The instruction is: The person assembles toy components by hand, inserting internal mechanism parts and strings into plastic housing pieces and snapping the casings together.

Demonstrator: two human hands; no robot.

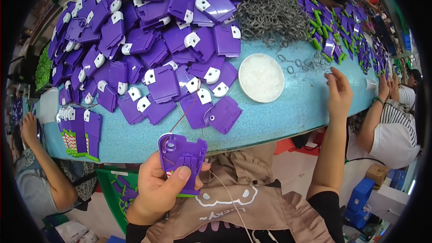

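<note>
My left hand (155,184) is closed round a purple plastic housing (195,150) and tilts it above my lap, thumb across its moulded inner side. A thin red wire runs up from the housing, and a green strip shows at its lower end. My right hand (338,92) is over the right of the table, beside some loose thin grey rings (310,64). Its thumb and fingertips are drawn together; whatever they pinch is too small to make out. Between the hands stands a round white bowl (261,78) with a whitish, translucent substance in it.
A big heap of purple housings with white corners (162,40) covers the table's left. Behind the bowl rises a pile of grey rings (272,11); purple and green parts (326,31) lie farther right. Assembled pieces (92,130) stand at left. Co-workers sit on both sides.
</note>
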